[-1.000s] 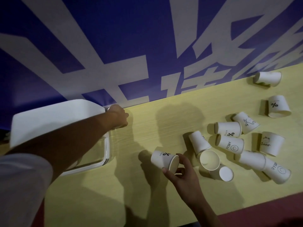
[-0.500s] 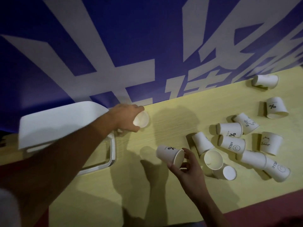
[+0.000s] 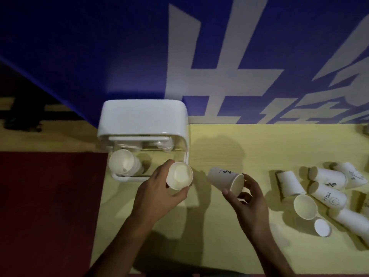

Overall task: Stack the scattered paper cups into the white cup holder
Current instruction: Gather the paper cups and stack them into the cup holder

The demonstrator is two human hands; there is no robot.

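Gripping a plain paper cup (image 3: 180, 178), the fingers (image 3: 180, 191) of the left hand (image 3: 157, 188) curl around its wall, thumb on the far side, with the open mouth facing up toward the camera. This cup sits in the air just beside the front right corner of the white cup holder (image 3: 142, 120), overlapping its right post in the view.

The fingers (image 3: 227, 193) of the right hand (image 3: 249, 200) close on the rim of a second cup (image 3: 225, 179), which bears a "%" mark. That cup is tilted, base pointing up and left, mouth toward the palm. The two held cups are near each other but apart.

The white cup holder stands at the left end of the desk (image 3: 239, 140), against the rear edge. Under its rounded top, a stack of nested cups (image 3: 124, 163) stands in the front left position; the slots behind are too dim to read.

The scattered cups (image 3: 327, 188) lie toward the right edge of the desk, most on their sides and touching one another. One of them, marked "HELLO" (image 3: 329, 195), lies beside another "%" cup (image 3: 327, 177). An open cup (image 3: 305, 206) faces the camera, and an inverted cup (image 3: 321, 227) shows its base nearer the front edge.

A blue banner (image 3: 99, 47) with large white characters runs along the rear edge. Red floor (image 3: 50, 206) shows past the left edge.
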